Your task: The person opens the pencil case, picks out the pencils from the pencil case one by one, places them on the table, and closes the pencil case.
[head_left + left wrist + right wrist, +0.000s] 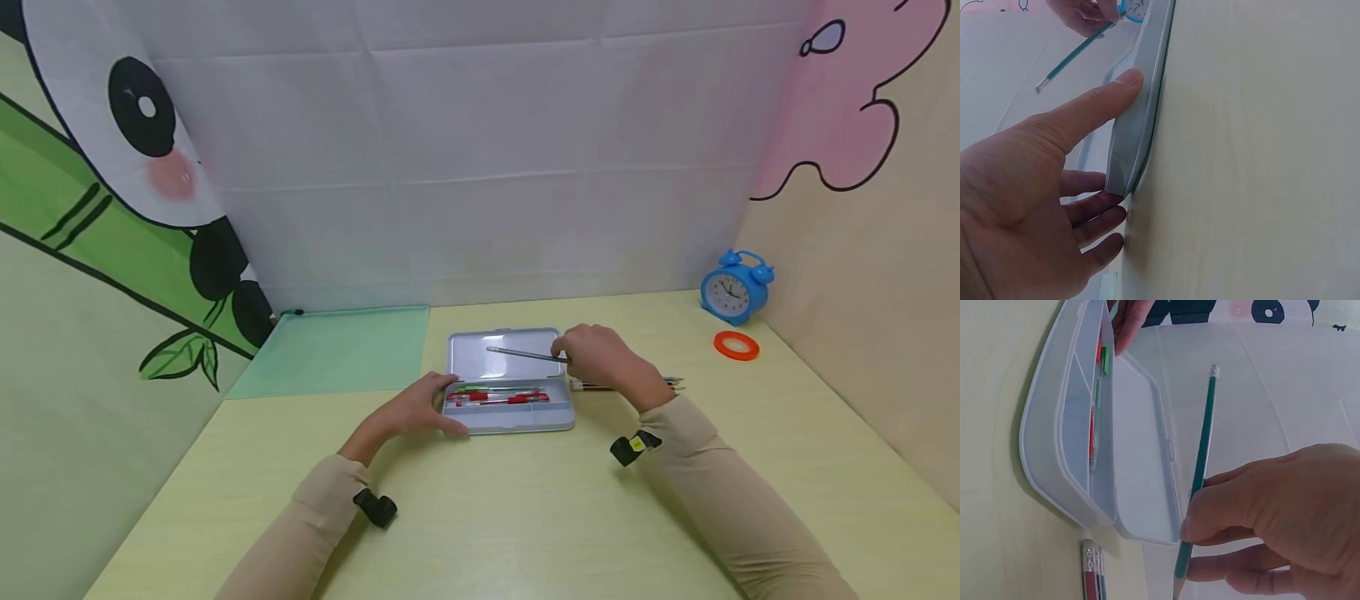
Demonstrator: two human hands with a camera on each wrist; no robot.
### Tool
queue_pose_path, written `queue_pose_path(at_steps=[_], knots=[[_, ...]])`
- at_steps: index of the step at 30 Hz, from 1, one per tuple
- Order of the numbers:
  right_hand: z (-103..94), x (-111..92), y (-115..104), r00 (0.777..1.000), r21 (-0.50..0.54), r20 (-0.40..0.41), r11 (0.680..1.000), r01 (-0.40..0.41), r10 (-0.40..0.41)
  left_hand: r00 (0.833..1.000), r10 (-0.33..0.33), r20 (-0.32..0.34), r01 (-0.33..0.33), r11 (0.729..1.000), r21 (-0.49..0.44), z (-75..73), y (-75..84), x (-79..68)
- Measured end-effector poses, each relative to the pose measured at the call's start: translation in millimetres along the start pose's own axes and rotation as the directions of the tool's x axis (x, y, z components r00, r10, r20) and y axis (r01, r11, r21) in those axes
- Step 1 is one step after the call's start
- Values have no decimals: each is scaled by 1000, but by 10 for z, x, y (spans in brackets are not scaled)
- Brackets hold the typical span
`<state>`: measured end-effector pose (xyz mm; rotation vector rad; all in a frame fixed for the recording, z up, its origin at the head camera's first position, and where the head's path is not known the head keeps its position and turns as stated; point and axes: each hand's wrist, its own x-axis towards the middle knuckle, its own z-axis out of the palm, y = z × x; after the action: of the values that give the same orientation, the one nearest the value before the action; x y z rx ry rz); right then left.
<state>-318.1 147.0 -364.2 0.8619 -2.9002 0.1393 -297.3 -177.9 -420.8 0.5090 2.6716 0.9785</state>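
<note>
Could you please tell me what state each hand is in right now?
Left hand: holding the pencil case at its left end.
Right hand: holding a green pencil.

Left grip [1032, 181] holds case [1133, 134]; green pencil [1077, 52] beyond.

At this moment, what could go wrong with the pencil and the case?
The pencil is held near its tip, so its long free end might bump the lid. The left hand holds only one end of the case, so a push at the other could turn it.

The right wrist view's bottom edge cuts off the green pencil [1202, 444] and the loose pencils [1092, 575].
</note>
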Motion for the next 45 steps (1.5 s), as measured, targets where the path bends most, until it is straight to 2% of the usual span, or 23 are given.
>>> queue_pose_path(at_steps=[16,27,36,45], knots=[[-88,-114,151,998,17,-50,999,-39,40,1000,-17,-4,17,1000,-8,13,-4,3],[-48,-300,488,994,-3,-17,994,-112,112,1000,-16,-12,16,1000,-2,21,-8,-5],[-45,-481,774,982,20,85,985,-173,170,1000,-18,-12,18,1000,-7,11,7,-13],[-157,-610,917,959,57,205,976,-212,197,1000,-25,-12,25,1000,-18,19,-2,-20]])
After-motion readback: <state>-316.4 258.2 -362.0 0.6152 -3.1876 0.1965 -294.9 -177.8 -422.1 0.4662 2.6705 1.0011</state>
